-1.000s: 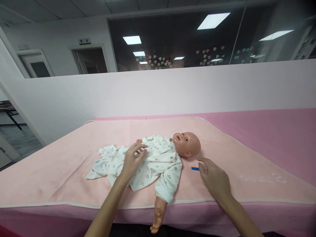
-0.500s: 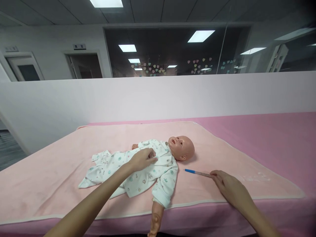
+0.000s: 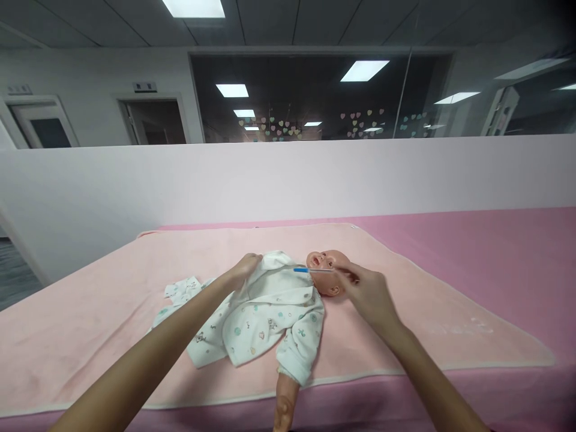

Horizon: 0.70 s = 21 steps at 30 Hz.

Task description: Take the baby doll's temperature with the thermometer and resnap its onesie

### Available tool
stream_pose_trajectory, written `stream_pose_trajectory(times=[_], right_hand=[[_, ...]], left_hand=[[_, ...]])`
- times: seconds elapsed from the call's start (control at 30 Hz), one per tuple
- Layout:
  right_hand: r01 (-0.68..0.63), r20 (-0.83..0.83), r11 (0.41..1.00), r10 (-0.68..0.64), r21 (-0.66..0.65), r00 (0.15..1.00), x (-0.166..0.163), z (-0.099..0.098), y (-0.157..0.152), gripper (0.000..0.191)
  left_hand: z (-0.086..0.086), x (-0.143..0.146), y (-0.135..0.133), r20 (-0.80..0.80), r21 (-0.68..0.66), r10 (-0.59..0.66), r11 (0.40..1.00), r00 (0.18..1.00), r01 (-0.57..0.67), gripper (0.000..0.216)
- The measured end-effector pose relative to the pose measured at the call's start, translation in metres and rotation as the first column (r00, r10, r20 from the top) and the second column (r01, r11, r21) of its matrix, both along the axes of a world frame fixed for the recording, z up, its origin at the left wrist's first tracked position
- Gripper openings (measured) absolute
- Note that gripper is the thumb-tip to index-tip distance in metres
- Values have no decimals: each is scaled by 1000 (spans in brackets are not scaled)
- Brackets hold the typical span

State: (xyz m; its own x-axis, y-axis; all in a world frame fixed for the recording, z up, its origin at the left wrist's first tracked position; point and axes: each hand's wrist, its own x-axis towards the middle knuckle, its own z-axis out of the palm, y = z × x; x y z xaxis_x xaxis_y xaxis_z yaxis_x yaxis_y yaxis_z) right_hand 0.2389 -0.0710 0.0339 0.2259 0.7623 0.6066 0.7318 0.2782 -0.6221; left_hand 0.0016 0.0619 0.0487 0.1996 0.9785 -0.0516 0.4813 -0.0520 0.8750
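A baby doll [image 3: 324, 262] lies on its back on a peach blanket [image 3: 405, 300], dressed in a white patterned garment [image 3: 265, 312]. My left hand [image 3: 245, 268] grips the garment's far shoulder and lifts the cloth up. My right hand [image 3: 366, 294] pinches a thin stick with a blue tip [image 3: 310, 270], held level over the doll's neck, the blue end pointing left. The doll's near arm [image 3: 285, 399] hangs over the table's front edge.
The blanket lies on a pink-covered table [image 3: 495, 258] that runs off to the right. A low white partition [image 3: 288, 180] stands behind it, with dark glass windows above. A doorway [image 3: 153, 123] is at the back left.
My right hand picked the blue-tipped stick up from the blanket and carried it left over the doll's neck. My left hand moved from the doll's chest to the far shoulder and pulled the garment up.
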Motion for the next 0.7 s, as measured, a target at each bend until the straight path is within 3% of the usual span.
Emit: stream_pose_trajectory(times=[0.13, 0.27, 0.33, 0.5, 0.6, 0.7], right_hand=[[52, 277, 991, -16, -124, 961, -37, 5, 44, 29], [131, 424, 955, -7, -264, 906, -57, 11, 84, 34], [126, 466, 941, 38, -315, 884, -65, 12, 102, 29], [110, 501, 913, 112, -392, 858, -78, 9, 134, 19], [110, 526, 921, 113, -373, 843, -76, 13, 133, 16], [69, 557, 950, 120, -306, 822, -63, 20, 121, 19]], left_hand=[[15, 1, 10, -36, 238, 52, 970, 998, -42, 25], [32, 4, 2, -235, 486, -86, 852, 968, 194, 28], [34, 7, -7, -284, 499, -159, 817, 945, 288, 31], [22, 15, -28, -350, 444, -257, 801, 901, 401, 32], [18, 13, -31, -493, 420, -211, 792, 844, 443, 27], [25, 9, -28, -642, 427, -108, 772, 759, 472, 31]])
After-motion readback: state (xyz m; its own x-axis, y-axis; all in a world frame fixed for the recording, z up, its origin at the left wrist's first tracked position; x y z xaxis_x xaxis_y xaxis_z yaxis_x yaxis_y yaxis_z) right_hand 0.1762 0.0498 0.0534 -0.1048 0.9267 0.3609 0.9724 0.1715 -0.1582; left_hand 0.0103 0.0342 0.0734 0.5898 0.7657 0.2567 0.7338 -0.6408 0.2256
